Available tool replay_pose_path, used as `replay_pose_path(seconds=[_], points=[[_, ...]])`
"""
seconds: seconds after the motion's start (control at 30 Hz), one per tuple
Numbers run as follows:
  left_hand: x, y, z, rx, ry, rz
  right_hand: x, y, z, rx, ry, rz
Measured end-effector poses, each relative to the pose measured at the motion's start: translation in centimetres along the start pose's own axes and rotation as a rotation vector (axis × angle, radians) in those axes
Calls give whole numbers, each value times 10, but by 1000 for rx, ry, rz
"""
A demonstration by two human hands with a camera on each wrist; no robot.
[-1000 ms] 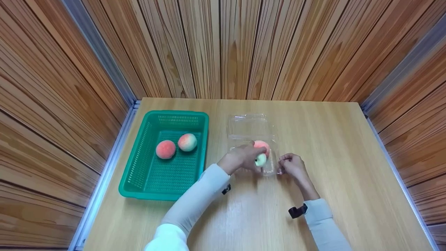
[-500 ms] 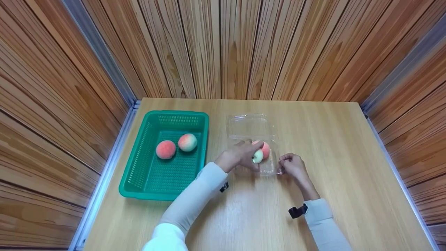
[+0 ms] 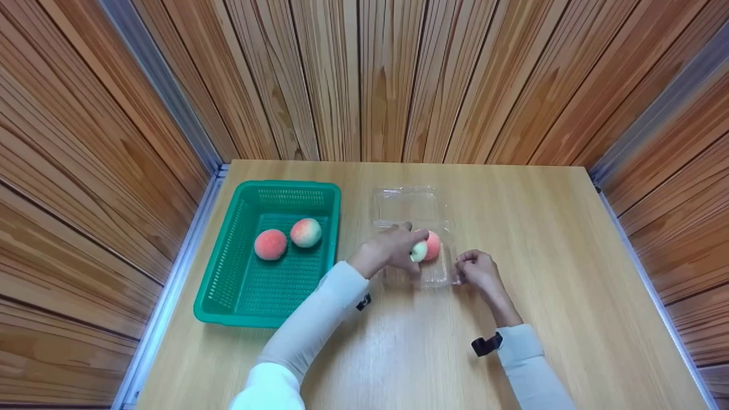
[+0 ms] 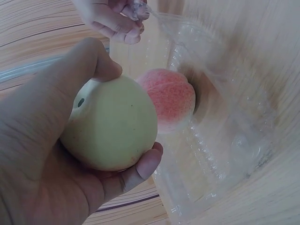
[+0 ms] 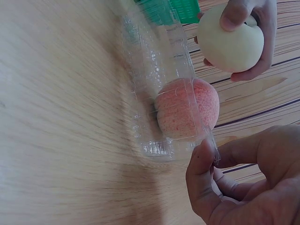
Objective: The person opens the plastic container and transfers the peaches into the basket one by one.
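Note:
My left hand (image 3: 390,249) grips a pale, cream-green peach (image 4: 112,124), thumb on one side and fingers round the other. It holds this peach over a clear plastic clamshell box (image 5: 157,61), whose lid (image 3: 405,205) lies folded back towards the wall. Inside the box, at its right end, sits a pink peach (image 5: 176,110); the pale one partly covers it in the left wrist view. At the box's near right corner, my right hand (image 3: 479,272) pinches the plastic rim between thumb and fingers.
Left of the box stands a green plastic basket (image 3: 337,256). In it lie a reddish peach (image 3: 270,245) and a pink-and-white peach (image 3: 306,233). Wood-patterned walls (image 3: 387,80) enclose the back and sides of the wooden table (image 3: 547,239).
My left hand has drawn a little to the left with the pale peach, so more of the pink peach shows. The right hand keeps its place on the box corner.

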State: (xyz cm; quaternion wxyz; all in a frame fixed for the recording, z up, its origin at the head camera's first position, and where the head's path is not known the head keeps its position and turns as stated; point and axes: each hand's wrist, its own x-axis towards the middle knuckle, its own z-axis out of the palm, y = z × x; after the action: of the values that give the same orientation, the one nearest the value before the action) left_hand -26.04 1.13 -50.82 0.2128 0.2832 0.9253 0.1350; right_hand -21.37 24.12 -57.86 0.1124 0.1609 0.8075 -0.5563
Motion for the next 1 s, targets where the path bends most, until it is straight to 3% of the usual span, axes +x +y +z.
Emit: replay_pose_path(seconds=[0.4,1.0], points=[[-4,-2,-8,12,17,30,0,1,-2,-37,-18,8],[-14,-4,-16,91,69,81,0,0,0,5,-13,7]])
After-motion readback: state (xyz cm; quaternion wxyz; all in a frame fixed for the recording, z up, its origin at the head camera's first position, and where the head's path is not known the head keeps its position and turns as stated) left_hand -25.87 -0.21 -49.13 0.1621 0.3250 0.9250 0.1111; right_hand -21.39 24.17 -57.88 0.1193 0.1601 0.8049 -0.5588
